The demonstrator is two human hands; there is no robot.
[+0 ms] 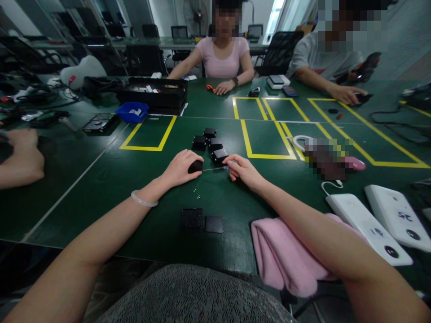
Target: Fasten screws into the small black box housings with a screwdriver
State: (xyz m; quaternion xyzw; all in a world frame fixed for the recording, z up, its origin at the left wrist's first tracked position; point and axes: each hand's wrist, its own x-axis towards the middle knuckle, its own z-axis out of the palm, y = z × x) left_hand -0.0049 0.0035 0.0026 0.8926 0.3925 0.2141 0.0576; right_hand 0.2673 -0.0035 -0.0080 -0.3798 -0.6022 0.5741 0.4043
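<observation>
My left hand [183, 167] is closed around a small black box [195, 167] on the green table. In my right hand [240, 169] the fingers pinch a thin screwdriver [215, 168], its shaft pointing left to the black box. Its handle is mostly hidden by the fingers. Just beyond my hands stand several similar black boxes [215, 143]. Nearer to me lie a few small screws [198, 197]. Below them rest an open black casing half [191, 219] and a flat black cover [214, 224], side by side.
A pink cloth [283, 251] hangs over the table's front edge under my right forearm. White power banks [370, 229] lie at right. A blue tray [132, 113] and a black crate [153, 92] stand far left. Two people sit opposite; another person's arm [22, 157] rests at left.
</observation>
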